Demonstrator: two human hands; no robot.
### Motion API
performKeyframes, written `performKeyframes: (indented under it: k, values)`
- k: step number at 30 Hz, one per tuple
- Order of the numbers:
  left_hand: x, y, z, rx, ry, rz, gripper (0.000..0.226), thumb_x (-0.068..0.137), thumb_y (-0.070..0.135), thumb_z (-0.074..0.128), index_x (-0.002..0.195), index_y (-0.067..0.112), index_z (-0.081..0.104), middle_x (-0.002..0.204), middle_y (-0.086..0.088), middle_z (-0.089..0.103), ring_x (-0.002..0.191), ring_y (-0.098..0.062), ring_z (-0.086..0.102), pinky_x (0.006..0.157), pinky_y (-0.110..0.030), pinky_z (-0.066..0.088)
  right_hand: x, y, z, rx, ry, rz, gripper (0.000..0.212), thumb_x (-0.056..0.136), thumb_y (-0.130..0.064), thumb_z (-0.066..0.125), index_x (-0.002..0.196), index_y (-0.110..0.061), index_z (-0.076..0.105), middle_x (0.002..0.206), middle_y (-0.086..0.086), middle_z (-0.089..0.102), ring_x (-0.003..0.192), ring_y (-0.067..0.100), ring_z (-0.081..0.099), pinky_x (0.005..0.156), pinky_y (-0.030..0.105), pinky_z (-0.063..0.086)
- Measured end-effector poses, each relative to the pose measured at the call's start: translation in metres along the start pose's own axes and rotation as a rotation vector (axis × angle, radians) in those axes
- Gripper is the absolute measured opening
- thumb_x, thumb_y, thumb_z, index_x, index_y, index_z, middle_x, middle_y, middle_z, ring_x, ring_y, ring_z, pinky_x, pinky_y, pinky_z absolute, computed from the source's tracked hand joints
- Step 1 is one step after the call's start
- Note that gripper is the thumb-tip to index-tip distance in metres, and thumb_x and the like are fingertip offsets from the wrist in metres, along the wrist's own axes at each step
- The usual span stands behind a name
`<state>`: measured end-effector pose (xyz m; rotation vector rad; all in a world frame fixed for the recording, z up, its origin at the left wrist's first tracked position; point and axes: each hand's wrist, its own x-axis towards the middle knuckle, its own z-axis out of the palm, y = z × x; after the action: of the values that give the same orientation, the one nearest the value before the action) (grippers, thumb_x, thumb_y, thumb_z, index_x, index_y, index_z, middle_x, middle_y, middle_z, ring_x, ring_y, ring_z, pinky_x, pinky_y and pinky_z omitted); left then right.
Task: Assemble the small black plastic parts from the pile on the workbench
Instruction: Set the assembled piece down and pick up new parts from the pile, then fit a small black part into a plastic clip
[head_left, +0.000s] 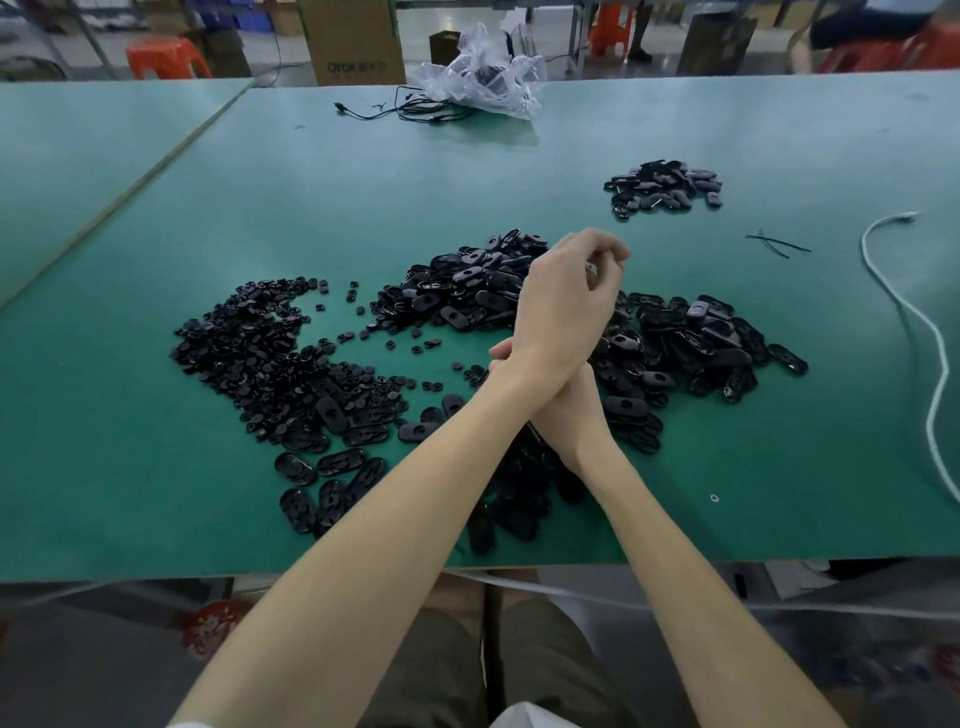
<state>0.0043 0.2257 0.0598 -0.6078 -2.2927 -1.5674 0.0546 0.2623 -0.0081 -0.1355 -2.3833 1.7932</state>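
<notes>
Crossing forearms: the left hand (566, 296) reaches out over the right hand (563, 410), its wrist lying on top. Both hang above the middle of the parts, probably so each can draw from a different kind.
Left fingers: curled in, thumb close to the fingertips (605, 254). I cannot tell whether they pinch a part.
Right fingers: mostly hidden under the left wrist. Only the tips (501, 353) show, close together, so the grip cannot be told.
Left heap: a spread of small round black plastic discs (249, 353), matt and knobbly, lying to the hands' left.
Middle heap: a pile of oval glossy black plastic shells (675, 338), smooth-backed with a slot or hole. It lies under and to the right of the hands, within easy reach.
Far heap: a small separate cluster of oval black pieces (665, 184), well apart and probably finished work kept clear of loose stock.
Surface: flat green matt-covered workbench (156, 467), which shows the dark parts plainly.
Edge items: a white cord (930, 332) at the right and a crumpled clear plastic bag (483, 78) at the far side.
</notes>
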Motion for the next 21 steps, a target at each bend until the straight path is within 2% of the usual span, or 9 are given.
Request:
performKeyframes:
  k: [3,5,6,7,9,11,15,18,21]
  values:
    - [-0.002,-0.005,-0.004,-0.013,0.039,-0.046,0.017,0.101,0.01,0.057,0.1,0.015,0.073,0.094,0.003,0.073,0.074,-0.009,0.064,0.078,-0.032,0.056,-0.001,0.002,0.001,-0.056,0.058,0.005,0.015,0.092,0.008,0.068,0.106,0.006,0.071,0.098,0.023,0.074,0.081,0.022,0.061,0.076,0.034,0.05]
    - [-0.002,-0.009,-0.008,-0.025,0.053,-0.076,0.017,0.101,0.01,0.057,0.099,0.015,0.073,0.09,0.003,0.074,0.074,-0.011,0.066,0.077,-0.033,0.057,0.0,0.001,0.001,-0.016,0.042,0.009,0.011,0.09,0.008,0.069,0.093,-0.002,0.071,0.081,0.007,0.074,0.067,0.016,0.059,0.064,0.035,0.048]
    - [-0.002,-0.011,-0.01,-0.037,0.064,-0.098,0.017,0.1,0.01,0.057,0.098,0.015,0.073,0.088,0.003,0.074,0.073,-0.012,0.067,0.075,-0.032,0.057,0.002,0.0,0.002,0.016,0.035,0.014,0.02,0.088,0.009,0.07,0.084,-0.011,0.068,0.07,-0.007,0.07,0.06,0.008,0.055,0.06,0.032,0.045]
    - [-0.002,-0.013,-0.013,-0.057,0.082,-0.127,0.017,0.1,0.01,0.057,0.098,0.015,0.074,0.086,0.004,0.074,0.072,-0.012,0.068,0.073,-0.032,0.058,0.002,0.0,0.001,0.039,0.03,0.003,0.027,0.087,0.009,0.072,0.08,-0.016,0.065,0.063,-0.014,0.067,0.056,0.003,0.053,0.058,0.025,0.045]
    - [-0.002,-0.018,-0.022,-0.097,0.126,-0.195,0.017,0.099,0.009,0.058,0.097,0.015,0.074,0.085,0.004,0.075,0.07,-0.015,0.07,0.07,-0.03,0.059,0.002,-0.002,0.0,0.058,0.04,-0.015,0.026,0.084,0.005,0.078,0.088,-0.019,0.067,0.072,-0.013,0.073,0.064,0.004,0.063,0.062,0.021,0.052]
    - [-0.001,-0.027,-0.034,-0.083,0.142,-0.248,0.019,0.099,0.007,0.057,0.095,0.016,0.073,0.084,0.005,0.075,0.07,-0.016,0.071,0.07,-0.03,0.059,0.002,0.0,-0.001,0.088,0.051,-0.027,0.024,0.084,-0.002,0.083,0.099,-0.017,0.071,0.085,-0.004,0.077,0.078,0.016,0.071,0.073,0.026,0.058]
    - [-0.007,-0.051,-0.064,0.082,0.037,-0.279,0.019,0.1,0.008,0.057,0.095,0.017,0.074,0.085,0.002,0.074,0.075,-0.023,0.071,0.076,-0.037,0.059,0.002,0.003,0.002,0.072,0.058,-0.025,0.024,0.088,-0.014,0.084,0.105,-0.023,0.069,0.085,-0.004,0.077,0.077,0.016,0.074,0.077,0.03,0.06]
    - [-0.015,-0.07,-0.088,0.273,-0.049,-0.227,0.015,0.099,0.011,0.06,0.099,0.018,0.073,0.088,0.005,0.073,0.079,-0.01,0.067,0.078,-0.028,0.056,0.003,0.005,0.002,0.109,0.079,-0.016,0.022,0.091,-0.013,0.08,0.106,-0.023,0.068,0.084,0.0,0.077,0.075,0.018,0.076,0.076,0.031,0.06]
    - [-0.023,-0.086,-0.112,0.397,-0.254,-0.2,0.01,0.096,0.016,0.069,0.102,0.023,0.072,0.096,0.007,0.066,0.079,-0.002,0.058,0.073,-0.011,0.046,0.003,0.005,0.002,0.14,0.067,-0.009,0.027,0.091,-0.011,0.079,0.112,-0.021,0.065,0.086,-0.001,0.077,0.072,0.014,0.074,0.07,0.024,0.057]
